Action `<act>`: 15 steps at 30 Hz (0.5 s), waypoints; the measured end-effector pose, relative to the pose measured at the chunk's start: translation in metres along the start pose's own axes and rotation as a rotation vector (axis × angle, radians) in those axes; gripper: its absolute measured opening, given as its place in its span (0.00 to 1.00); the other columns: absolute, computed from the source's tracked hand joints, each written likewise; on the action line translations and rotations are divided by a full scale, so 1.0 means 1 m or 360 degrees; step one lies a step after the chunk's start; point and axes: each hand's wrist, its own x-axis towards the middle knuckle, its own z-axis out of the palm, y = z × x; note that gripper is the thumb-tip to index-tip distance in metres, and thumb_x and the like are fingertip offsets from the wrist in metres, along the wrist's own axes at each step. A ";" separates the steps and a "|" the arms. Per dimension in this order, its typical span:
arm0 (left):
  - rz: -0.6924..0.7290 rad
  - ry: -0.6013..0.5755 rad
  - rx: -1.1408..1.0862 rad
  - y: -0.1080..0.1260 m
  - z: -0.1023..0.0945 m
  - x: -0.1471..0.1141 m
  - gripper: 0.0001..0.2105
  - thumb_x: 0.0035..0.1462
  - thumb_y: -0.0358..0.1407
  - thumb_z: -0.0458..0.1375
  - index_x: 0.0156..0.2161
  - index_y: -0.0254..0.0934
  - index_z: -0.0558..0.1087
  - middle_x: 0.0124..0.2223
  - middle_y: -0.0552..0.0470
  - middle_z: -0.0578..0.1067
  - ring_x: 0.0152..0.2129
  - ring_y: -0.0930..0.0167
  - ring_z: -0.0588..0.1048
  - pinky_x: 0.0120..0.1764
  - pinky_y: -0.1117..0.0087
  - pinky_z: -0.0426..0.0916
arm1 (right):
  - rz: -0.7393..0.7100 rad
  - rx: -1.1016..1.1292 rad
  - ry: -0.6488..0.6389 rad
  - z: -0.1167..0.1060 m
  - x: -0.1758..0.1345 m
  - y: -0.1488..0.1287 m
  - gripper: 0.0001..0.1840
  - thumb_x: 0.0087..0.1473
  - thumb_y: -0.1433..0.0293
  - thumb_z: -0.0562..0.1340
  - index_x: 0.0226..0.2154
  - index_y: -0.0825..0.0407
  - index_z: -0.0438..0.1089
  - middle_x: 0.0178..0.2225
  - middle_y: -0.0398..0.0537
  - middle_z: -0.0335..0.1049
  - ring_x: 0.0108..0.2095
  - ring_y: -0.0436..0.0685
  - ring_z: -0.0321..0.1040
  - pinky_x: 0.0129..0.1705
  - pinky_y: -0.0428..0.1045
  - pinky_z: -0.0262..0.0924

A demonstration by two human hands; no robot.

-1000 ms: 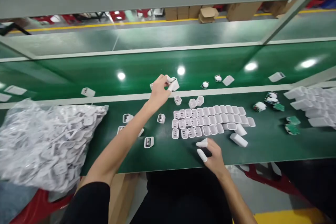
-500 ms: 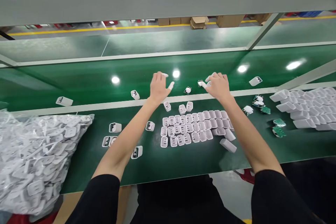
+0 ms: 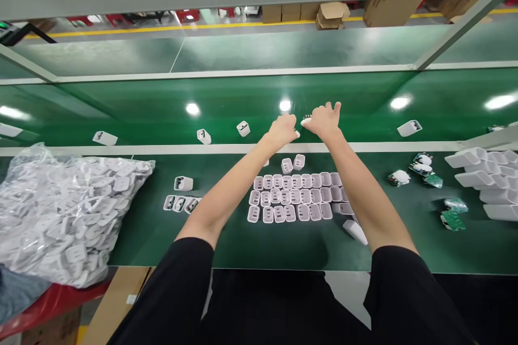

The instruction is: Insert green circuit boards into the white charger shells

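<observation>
My left hand (image 3: pixel 283 129) is closed over the green surface behind the pale rail, its white-covered thumb tip pressed to the fingers. What it pinches is mostly hidden. Just right of it, my right hand (image 3: pixel 325 120) pinches a small circuit board (image 3: pixel 308 117) between thumb and index finger; the board's pins show at the top and its other fingers stick out. Below both hands stand rows of white charger housings (image 3: pixel 279 214) with slots in their bottoms. Two more housings (image 3: pixel 299 161) stand just behind the rows. A housing with parts inside (image 3: pixel 243 129) lies left of my left hand.
A clear bag of white plastic parts (image 3: pixel 81 215) fills the left end. Filled housings (image 3: pixel 180 204) lie beside it. Loose circuit boards (image 3: pixel 423 164) and stacked empty housings (image 3: pixel 497 172) are on the right. A pale rail (image 3: pixel 162 149) crosses the bench; a metal frame (image 3: pixel 461 32) rises behind.
Both hands have come closer together and closed; before, the left was open. The right has lifted a circuit board. The board near the left hand is no longer visible. The view has shifted.
</observation>
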 end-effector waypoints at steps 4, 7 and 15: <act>-0.0010 -0.0026 -0.0032 0.015 -0.059 -0.099 0.05 0.61 0.28 0.65 0.41 0.37 0.74 0.42 0.46 0.76 0.36 0.65 0.75 0.40 0.61 0.71 | -0.0102 0.0613 0.0253 -0.024 -0.032 0.011 0.18 0.59 0.54 0.62 0.37 0.52 0.76 0.37 0.56 0.79 0.51 0.73 0.72 0.66 0.73 0.49; 0.0188 -0.0259 -0.0124 0.041 -0.069 -0.215 0.02 0.65 0.31 0.62 0.41 0.38 0.73 0.42 0.48 0.75 0.34 0.65 0.75 0.38 0.62 0.72 | -0.0131 0.1015 0.0344 -0.032 -0.055 0.029 0.17 0.57 0.57 0.66 0.45 0.48 0.73 0.40 0.52 0.81 0.47 0.69 0.74 0.67 0.70 0.53; 0.0291 -0.0704 0.0202 0.054 0.039 -0.325 0.11 0.59 0.21 0.61 0.46 0.32 0.74 0.48 0.40 0.79 0.45 0.56 0.81 0.49 0.56 0.79 | 0.0323 0.0864 0.0211 -0.005 -0.050 0.033 0.24 0.71 0.50 0.55 0.48 0.51 0.74 0.51 0.68 0.81 0.52 0.76 0.77 0.56 0.63 0.67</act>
